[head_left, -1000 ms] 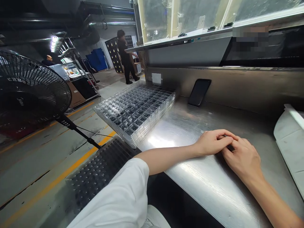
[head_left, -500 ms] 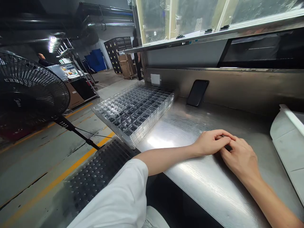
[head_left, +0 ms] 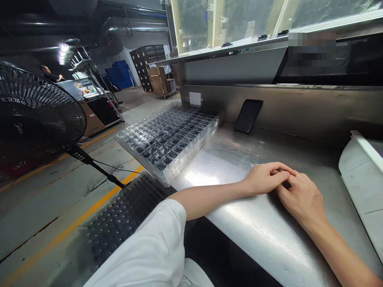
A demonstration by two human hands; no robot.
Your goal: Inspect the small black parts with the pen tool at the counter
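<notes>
My left hand [head_left: 267, 177] and my right hand [head_left: 302, 196] rest together on the bare metal worktop [head_left: 230, 159]. The left fingers lie over and around the knuckles of the right hand. Curled inward, the right fingers are mostly hidden beneath the left hand. A dark gap shows between the two hands; whether a small thing is held there, I cannot make out. Beyond them, a black phone [head_left: 248, 116] leans against the metal back panel. To the left lies a stack of clear plastic trays [head_left: 167, 139], with dark small parts in the pockets.
A white bin [head_left: 363, 179] stands at the right edge. Another dark-pocketed tray [head_left: 125, 217] sits lower, left of the worktop. A black fan [head_left: 38, 111] is at far left. A shelf with windows [head_left: 233, 28] overhangs the back. A person [head_left: 50, 74] is in the background.
My hands stay clasped in the same place. The view has shifted very slightly. A standing person near the far cartons is out of sight now.
</notes>
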